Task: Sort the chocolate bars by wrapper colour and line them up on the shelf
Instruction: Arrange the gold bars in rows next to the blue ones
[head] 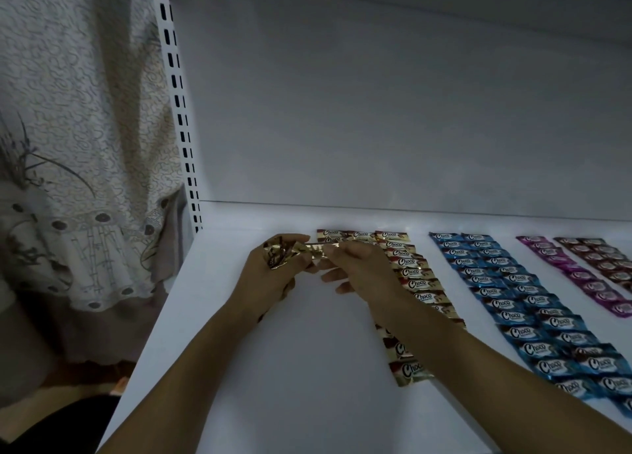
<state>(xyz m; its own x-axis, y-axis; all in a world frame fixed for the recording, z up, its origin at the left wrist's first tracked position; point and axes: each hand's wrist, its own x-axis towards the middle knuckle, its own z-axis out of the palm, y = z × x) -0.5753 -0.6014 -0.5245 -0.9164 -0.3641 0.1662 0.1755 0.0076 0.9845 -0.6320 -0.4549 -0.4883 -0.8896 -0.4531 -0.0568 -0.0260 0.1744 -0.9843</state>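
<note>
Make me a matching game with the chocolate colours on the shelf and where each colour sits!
Things:
1. gold bars
2. blue bars
3. pink bars
4. dark red bars

Places:
A. farthest right
B. farthest left
C. between blue and dark red
D. just right of gold

Pairs: 1-B, 2-D, 3-C, 4-A
</note>
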